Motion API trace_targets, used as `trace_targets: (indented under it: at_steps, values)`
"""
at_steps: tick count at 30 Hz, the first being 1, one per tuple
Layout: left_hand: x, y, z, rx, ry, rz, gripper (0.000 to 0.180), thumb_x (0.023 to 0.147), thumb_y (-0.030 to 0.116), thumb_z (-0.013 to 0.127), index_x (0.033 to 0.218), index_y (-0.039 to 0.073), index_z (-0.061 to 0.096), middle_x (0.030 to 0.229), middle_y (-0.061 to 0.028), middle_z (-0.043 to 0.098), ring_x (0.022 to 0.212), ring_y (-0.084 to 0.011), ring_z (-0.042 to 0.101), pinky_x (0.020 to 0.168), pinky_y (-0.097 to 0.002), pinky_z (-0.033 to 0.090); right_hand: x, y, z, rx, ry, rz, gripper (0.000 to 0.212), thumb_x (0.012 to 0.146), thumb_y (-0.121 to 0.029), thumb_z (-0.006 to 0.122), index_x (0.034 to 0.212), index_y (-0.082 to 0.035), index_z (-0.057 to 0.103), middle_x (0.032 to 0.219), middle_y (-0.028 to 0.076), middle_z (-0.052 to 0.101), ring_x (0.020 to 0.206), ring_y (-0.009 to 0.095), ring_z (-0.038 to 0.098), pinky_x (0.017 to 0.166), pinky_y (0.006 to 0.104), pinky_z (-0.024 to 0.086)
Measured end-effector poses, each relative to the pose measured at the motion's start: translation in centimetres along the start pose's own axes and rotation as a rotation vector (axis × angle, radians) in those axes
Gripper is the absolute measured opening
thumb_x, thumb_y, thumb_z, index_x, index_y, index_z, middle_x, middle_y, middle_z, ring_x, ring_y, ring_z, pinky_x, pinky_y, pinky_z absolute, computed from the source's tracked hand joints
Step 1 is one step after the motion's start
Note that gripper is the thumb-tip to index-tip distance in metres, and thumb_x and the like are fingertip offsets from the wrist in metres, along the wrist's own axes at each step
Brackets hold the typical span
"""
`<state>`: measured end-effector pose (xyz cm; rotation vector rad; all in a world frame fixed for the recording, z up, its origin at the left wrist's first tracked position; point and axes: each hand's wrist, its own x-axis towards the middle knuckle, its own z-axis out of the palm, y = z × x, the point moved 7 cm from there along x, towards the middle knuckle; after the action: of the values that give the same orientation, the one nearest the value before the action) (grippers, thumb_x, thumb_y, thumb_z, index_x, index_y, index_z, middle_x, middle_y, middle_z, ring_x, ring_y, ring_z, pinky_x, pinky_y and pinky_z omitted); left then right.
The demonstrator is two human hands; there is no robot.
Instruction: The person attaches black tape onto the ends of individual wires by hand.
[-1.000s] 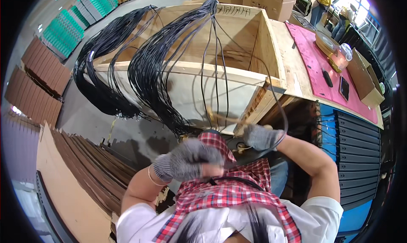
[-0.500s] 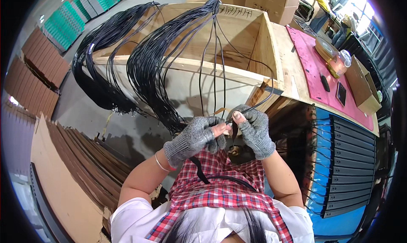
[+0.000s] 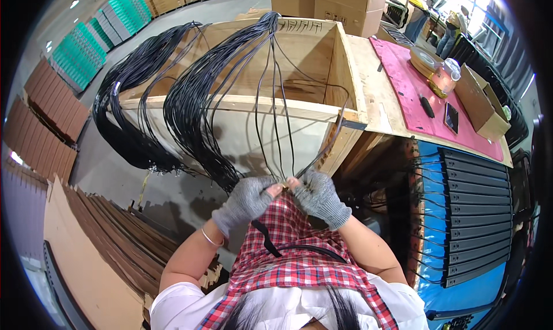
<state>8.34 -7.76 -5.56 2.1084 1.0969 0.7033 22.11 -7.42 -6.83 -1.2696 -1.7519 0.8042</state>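
Note:
Both my hands wear grey knit gloves with bare fingertips and meet in front of the checked apron. My left hand (image 3: 247,200) is closed, thumb and fingers pinching thin black cables (image 3: 277,128) at their lower ends. Close beside it, my right hand (image 3: 319,197) pinches at the same spot, where another black cable comes down from the right. The exact ends between the fingertips are too small to make out. These strands hang from a thick black cable bundle (image 3: 199,94), draped over the front of an open wooden box (image 3: 233,106).
Another cable bundle (image 3: 115,114) hangs over the box's left side. On the right, a pink mat (image 3: 397,82) carries a phone (image 3: 451,118), a jar, a tape roll and a carton. Black strips (image 3: 478,215) with cables lie on blue sheeting. Brown boards (image 3: 115,232) stand at left.
My hands have come down and drawn together, and several strands now converge at my fingertips. The view has shifted, so the box sits lower and further left.

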Motion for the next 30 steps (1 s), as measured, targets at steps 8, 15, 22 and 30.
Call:
trace_targets:
  at_steps: [8,15,22,30]
  values:
    - [6.4,1.1,1.1,-0.917,-0.106,-0.230,0.032,0.087,0.025,0.052,0.103,-0.002,0.055,0.091,-0.0094,0.059,0.074,-0.0125,0.056,0.065,-0.0249,0.045,-0.5,-2.9,0.1,0.198,-0.196,-0.293,0.028,0.082,-0.026,0.058,0.074,0.001,0.060,0.067,0.010,0.058,0.060,0.022,0.054,0.059,0.0308,0.044]
    - [6.7,4.2,4.5,-0.838,-0.169,-0.059,0.035,0.079,0.014,0.060,0.112,0.003,0.056,0.072,0.0024,0.056,0.062,-0.0042,0.048,0.055,-0.0200,0.039,0.6,1.6,-6.6,0.977,0.160,-0.059,0.051,0.089,-0.043,0.043,0.066,0.001,0.058,0.120,0.018,0.050,0.092,0.018,0.050,0.088,0.0320,0.034]
    - [6.8,1.0,5.1,-0.489,-0.213,-0.241,0.025,0.078,0.016,0.062,0.098,0.000,0.063,0.072,-0.0032,0.061,0.064,-0.0063,0.053,0.057,-0.0215,0.044,-0.3,4.0,-8.6,1.204,0.238,-0.024,0.045,0.087,-0.041,0.047,0.071,-0.001,0.062,0.104,0.017,0.058,0.094,0.024,0.052,0.087,0.0334,0.035]
    - [6.7,0.7,0.6,-0.640,-0.138,-0.401,0.048,0.086,0.043,0.050,0.107,0.001,0.058,0.069,-0.0019,0.056,0.057,-0.0060,0.046,0.052,-0.0193,0.037,-0.4,-0.5,-11.2,0.273,0.229,-0.129,0.049,0.086,-0.038,0.047,0.066,0.004,0.061,0.095,0.014,0.063,0.085,0.020,0.057,0.075,0.0321,0.043]
